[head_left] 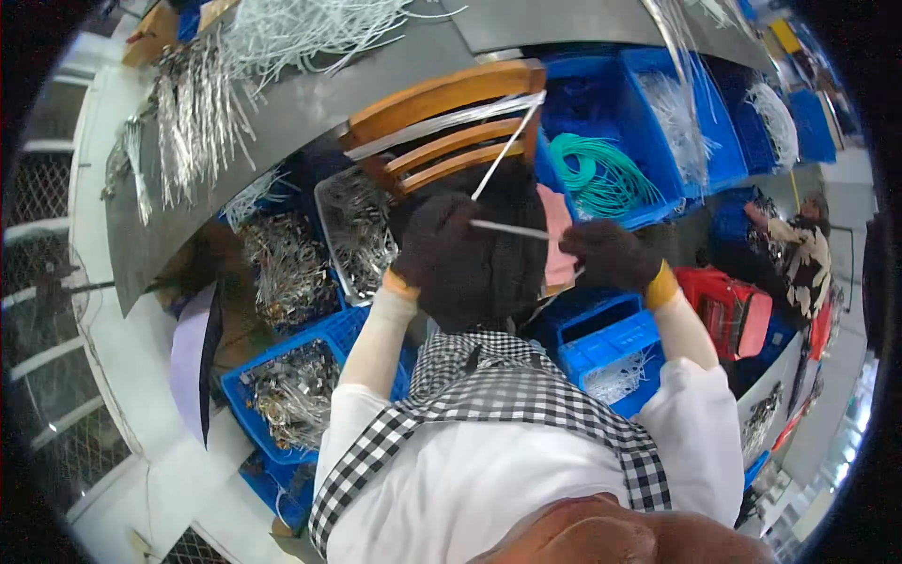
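A white cord (509, 228) runs nearly level between my two dark-gloved hands. My left hand (437, 240) is closed on one end of this stretch, and my right hand (609, 256) is closed on the other. From beside my left hand, a white strip (508, 158) slants up to the right corner of a wooden chair back (437, 91). More white strands lie along its slats. Something dark, perhaps the chair's seat, is below my left hand. A pink piece (557, 246) shows between the hands, close to my right fingers. The fingertips are hard to make out against the dark gloves.
Blue bins hold a coil of green cables (603, 176) and clear wires (675, 117) at the right. Bins of tangled metal-ended wires (287, 395) stand at the left. A grey tabletop (376, 94) carries white cable bundles. Another person (806, 246) and a red seat (722, 310) are further right.
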`<state>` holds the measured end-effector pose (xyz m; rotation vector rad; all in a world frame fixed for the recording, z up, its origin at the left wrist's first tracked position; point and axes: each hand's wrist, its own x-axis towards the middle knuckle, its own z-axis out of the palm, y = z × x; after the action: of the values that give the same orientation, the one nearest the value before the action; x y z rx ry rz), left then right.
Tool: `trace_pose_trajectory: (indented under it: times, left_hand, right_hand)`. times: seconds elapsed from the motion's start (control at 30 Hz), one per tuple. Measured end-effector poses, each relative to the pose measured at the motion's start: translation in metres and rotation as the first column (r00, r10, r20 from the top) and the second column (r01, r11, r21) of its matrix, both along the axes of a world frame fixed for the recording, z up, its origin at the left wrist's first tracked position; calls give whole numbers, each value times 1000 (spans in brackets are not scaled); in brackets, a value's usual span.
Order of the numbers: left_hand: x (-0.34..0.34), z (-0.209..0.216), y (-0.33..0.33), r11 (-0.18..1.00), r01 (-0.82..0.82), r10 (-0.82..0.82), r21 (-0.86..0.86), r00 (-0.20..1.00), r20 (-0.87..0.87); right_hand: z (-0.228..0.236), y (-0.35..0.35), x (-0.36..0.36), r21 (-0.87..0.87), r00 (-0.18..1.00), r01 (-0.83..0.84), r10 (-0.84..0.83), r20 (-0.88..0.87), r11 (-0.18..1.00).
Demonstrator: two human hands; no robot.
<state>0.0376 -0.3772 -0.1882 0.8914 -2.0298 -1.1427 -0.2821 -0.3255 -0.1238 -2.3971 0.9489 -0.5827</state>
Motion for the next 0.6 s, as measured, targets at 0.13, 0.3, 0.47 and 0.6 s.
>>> trace_pose_trajectory:
  times: [0.13, 0.3, 0.47, 0.6]
  left_hand:
    - [18, -6, -17, 952, -39, 58, -304, 997, 56]
    - [32, 0, -43, 908, 56, -35, -414, 998, 59]
    - [51, -9, -63, 960, 67, -38, -273, 993, 110]
    - [54, -33, -65, 953, 107, -102, -284, 994, 32]
  right_hand:
    - [10, -60, 34, 697, 933, 190, -347, 90, 692]
    - [46, -97, 66, 692, 988, 153, -109, -107, 706]
    - [54, -106, 72, 769, 986, 163, -128, -106, 618]
    - [20, -89, 78, 183, 990, -141, 143, 4, 973]
